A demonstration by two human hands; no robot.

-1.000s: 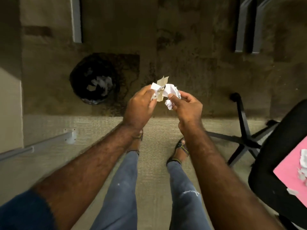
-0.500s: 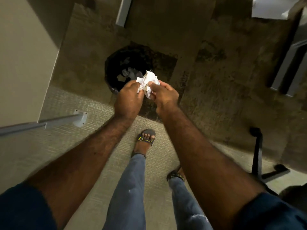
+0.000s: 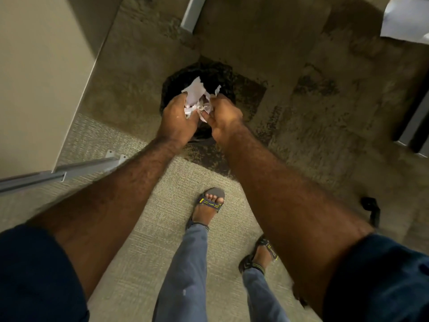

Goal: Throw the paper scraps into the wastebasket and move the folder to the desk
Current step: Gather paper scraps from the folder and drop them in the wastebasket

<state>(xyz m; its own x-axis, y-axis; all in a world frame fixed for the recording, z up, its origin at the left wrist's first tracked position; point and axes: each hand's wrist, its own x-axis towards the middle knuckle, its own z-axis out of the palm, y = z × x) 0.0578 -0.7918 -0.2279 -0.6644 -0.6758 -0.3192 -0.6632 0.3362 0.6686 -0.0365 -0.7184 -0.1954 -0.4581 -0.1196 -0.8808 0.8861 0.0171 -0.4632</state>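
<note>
Your left hand (image 3: 177,119) and your right hand (image 3: 222,115) are held together directly over the round black wastebasket (image 3: 173,84) that stands on the dark patterned carpet (image 3: 313,101). Between them you hold a bunch of crumpled white paper scraps (image 3: 197,98), and both hands have their fingers curled in around the bunch, the left gripping it from the left side of the wastebasket opening and the right from the right side. One larger flat scrap sticks up out of the bunch toward the far rim of the wastebasket, and a smaller torn piece pokes out just above your right hand. The scraps are over the mouth of the wastebasket, not inside it; your hands cover most of the opening, so you cannot tell what lies within. The folder is not in view. To the left of the wastebasket stands a pale beige panel (image 3: 41,73) with a grey metal foot (image 3: 69,170) at its base. On the near side of the wastebasket, on the lighter ribbed carpet (image 3: 139,240), your sandalled left foot (image 3: 209,205) is set forward, and your right foot (image 3: 260,256) stands further back
</note>
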